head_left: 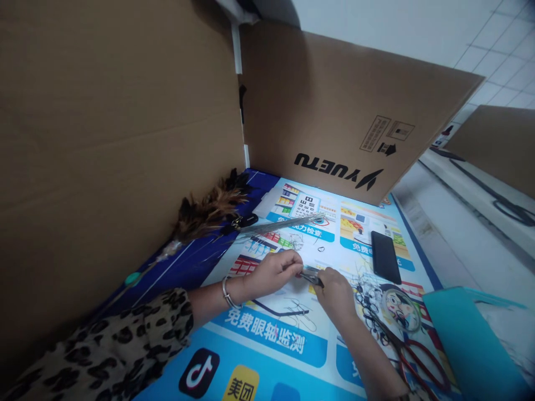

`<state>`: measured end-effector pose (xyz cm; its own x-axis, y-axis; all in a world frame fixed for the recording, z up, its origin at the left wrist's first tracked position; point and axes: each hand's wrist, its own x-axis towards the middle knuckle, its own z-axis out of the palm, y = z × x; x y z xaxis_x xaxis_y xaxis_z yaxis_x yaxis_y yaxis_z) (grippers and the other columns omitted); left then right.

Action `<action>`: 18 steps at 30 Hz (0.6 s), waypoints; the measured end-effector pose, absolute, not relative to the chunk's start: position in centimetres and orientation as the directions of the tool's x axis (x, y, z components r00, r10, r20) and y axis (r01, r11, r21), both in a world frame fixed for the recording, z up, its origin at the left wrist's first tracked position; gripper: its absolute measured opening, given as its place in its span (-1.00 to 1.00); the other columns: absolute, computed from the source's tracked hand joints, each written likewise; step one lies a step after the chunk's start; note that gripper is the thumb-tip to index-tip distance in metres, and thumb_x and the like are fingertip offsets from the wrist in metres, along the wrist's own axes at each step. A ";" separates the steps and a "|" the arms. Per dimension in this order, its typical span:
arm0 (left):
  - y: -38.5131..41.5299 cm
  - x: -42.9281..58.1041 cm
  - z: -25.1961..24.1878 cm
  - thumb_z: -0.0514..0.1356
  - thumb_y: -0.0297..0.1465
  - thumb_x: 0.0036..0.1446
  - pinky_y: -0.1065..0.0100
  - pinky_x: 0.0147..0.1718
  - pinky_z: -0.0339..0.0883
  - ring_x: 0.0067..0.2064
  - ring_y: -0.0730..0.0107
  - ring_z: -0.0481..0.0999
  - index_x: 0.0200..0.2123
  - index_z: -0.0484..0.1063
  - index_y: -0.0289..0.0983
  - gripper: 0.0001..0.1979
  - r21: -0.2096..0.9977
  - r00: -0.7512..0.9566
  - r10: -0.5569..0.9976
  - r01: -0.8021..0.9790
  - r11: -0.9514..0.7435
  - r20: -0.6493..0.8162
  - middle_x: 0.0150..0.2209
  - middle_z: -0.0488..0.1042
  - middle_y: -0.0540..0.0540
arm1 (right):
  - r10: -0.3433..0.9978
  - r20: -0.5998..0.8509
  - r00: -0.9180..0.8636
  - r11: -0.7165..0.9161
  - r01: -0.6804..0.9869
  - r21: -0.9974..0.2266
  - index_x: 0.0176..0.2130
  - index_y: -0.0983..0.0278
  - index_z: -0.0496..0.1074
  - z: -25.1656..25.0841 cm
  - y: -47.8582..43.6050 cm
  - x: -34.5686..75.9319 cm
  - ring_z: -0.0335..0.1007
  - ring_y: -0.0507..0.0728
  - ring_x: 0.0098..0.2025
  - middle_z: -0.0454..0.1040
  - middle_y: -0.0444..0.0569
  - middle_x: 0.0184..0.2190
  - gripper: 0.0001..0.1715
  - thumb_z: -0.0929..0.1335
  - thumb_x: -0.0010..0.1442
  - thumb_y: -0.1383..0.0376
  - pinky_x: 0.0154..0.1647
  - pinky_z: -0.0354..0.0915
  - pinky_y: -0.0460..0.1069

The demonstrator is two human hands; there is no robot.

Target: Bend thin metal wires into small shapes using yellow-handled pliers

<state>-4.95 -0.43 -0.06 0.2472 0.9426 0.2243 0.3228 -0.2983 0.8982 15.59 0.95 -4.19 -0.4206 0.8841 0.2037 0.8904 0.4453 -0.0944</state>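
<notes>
Around the table, tall cardboard sheets (104,139) stand on edge at the left and back. We judge they are propped there as a screen that closes off the working space. Across the tabletop lies a blue printed mat (271,356), flat, so small parts show against it.

At the right edge a teal board (468,334) leans in over the mat's corner and narrows the room on that side. A feather duster (209,209) lies along the foot of the left cardboard, well apart from the hands. Red-handled scissors (422,356) rest just beside the right forearm, close enough for the elbow to catch. A black phone (385,256) lies flat beyond the right hand, near but not touching it. A bundle of thin wires (284,224) lies crosswise behind the hands, within easy reach.

Our left hand (271,273), with a bracelet (228,293) at the wrist, meets our right hand (336,295) low over the middle of the mat. Between them is a small dark tool (311,277), pliers by the look of it. The right fingers are curled tight round its handle end, and the left fingertips are pinched narrow on its pale metal end. We think one hand steadies while the other grips. Whether a wire sits in its tip we cannot tell.

Bent wire loops (368,301) are scattered just right of the right hand, crowding the mat there. One tiny ring (321,249) lies alone behind the hands.
</notes>
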 end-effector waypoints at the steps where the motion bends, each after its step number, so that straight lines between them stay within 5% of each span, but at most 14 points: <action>1: -0.3 -4.9 -0.2 0.07 -0.41 0.09 0.49 -0.38 0.22 -0.39 0.49 0.41 -0.42 0.40 -0.28 -0.86 0.912 0.222 0.954 0.313 -0.265 0.201 -0.44 0.46 -0.02 | 0.884 0.227 -0.409 0.435 0.897 -0.079 -0.41 0.25 0.34 -4.2 0.9 15.5 0.23 0.08 -0.30 0.35 -0.07 -0.41 -0.92 0.33 0.06 0.27 -0.31 0.02 -0.07; 8: 0.7 -4.9 -1.4 0.09 -0.28 0.06 0.50 -0.56 0.23 -0.49 0.48 0.44 -0.41 0.31 -0.30 -0.82 0.991 0.202 0.971 -0.003 0.132 -0.129 -0.47 0.48 -0.06 | 0.813 0.425 -0.398 0.418 0.907 0.050 -0.43 0.27 0.35 -3.1 0.7 15.7 0.11 0.13 -0.30 0.27 -0.03 -0.45 -0.87 0.31 0.09 0.24 -0.26 -0.02 0.01; 18: 0.0 -4.4 -1.2 0.17 -0.23 -0.02 0.48 -0.57 0.27 -0.48 0.40 0.52 -0.41 0.27 -0.31 -0.75 0.901 0.297 0.906 -0.221 0.373 -0.302 -0.44 0.46 -0.05 | 0.625 0.526 -0.577 0.514 0.811 0.280 -0.39 0.25 0.38 -2.2 0.0 15.2 0.06 0.11 -0.36 0.20 -0.06 -0.53 -0.82 0.26 0.18 0.24 -0.31 -0.06 0.04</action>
<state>-4.38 -0.05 -1.22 0.2974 0.9058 -0.3019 -0.2213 0.3730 0.9011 15.16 -0.05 -2.17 -0.5772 0.6246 0.5260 0.8110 0.5136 0.2801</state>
